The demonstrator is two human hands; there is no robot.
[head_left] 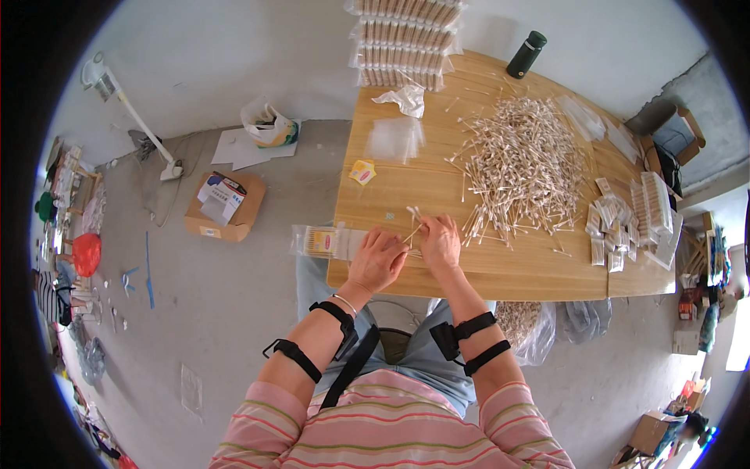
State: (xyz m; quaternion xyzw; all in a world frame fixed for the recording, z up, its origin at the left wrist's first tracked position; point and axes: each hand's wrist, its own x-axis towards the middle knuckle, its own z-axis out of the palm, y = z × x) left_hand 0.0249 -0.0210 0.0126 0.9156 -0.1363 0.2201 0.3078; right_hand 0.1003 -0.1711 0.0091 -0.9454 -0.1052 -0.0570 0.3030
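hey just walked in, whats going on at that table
The person's left hand and right hand are close together over the near part of a wooden table, with a few cotton swabs at their fingertips; which hand grips them is unclear. By the left hand, a clear packet of swabs juts past the table's left edge. A big loose swab pile lies to the right, and filled packs are stacked at the back.

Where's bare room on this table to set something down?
Bare: the wood between the clear plastic sheets and the swab pile, and the front strip right of the right hand, below the pile. Crowded: the right end, by the packets, and the front left, by the left hand and a swab pack.
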